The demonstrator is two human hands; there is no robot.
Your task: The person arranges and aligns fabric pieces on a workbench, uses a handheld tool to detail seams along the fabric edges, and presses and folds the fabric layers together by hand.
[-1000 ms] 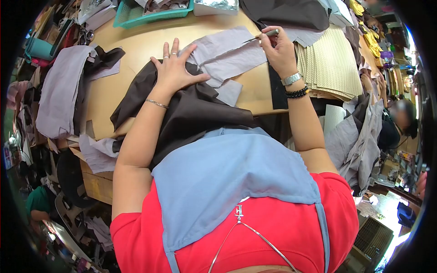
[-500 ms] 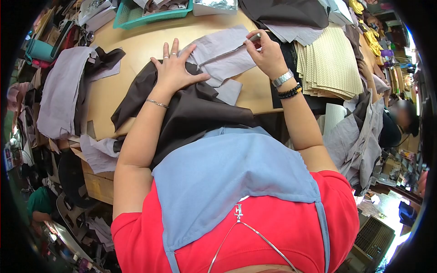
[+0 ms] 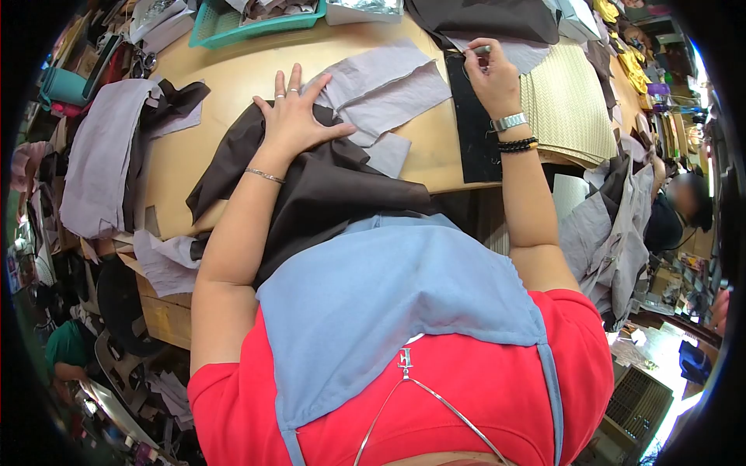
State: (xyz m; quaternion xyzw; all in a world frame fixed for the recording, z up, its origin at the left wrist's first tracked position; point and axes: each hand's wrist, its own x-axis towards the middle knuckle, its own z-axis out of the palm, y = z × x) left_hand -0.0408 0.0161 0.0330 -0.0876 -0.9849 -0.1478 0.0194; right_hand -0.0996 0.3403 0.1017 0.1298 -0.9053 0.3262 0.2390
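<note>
My left hand (image 3: 297, 120) lies with fingers spread over dark brown fabric (image 3: 334, 182), which is bunched on the table and hangs over its front edge toward my apron. Its fingertips reach the edge of pale lilac-grey cloth pieces (image 3: 392, 89) that overlap on the table. To the right, my right hand (image 3: 493, 81) is closed on a slim pen-like tool with a pale end (image 3: 482, 50). That hand is above a black strip of material (image 3: 472, 128), apart from the lilac cloth. The tool's tip is too small to make out.
A teal basket (image 3: 260, 33) of scraps stands at the back. Woven-textured cream sheets (image 3: 571, 109) are stacked at right, beside more dark fabric (image 3: 482, 19). Lilac cloth (image 3: 105, 159) drapes over the left edge. Scissors (image 3: 144, 62) lie at the back left. Another person (image 3: 680, 210) is at far right.
My right hand has moved right, carrying the pen-like tool from the lilac cloth to above the black strip. My left hand has stayed in place on the fabric.
</note>
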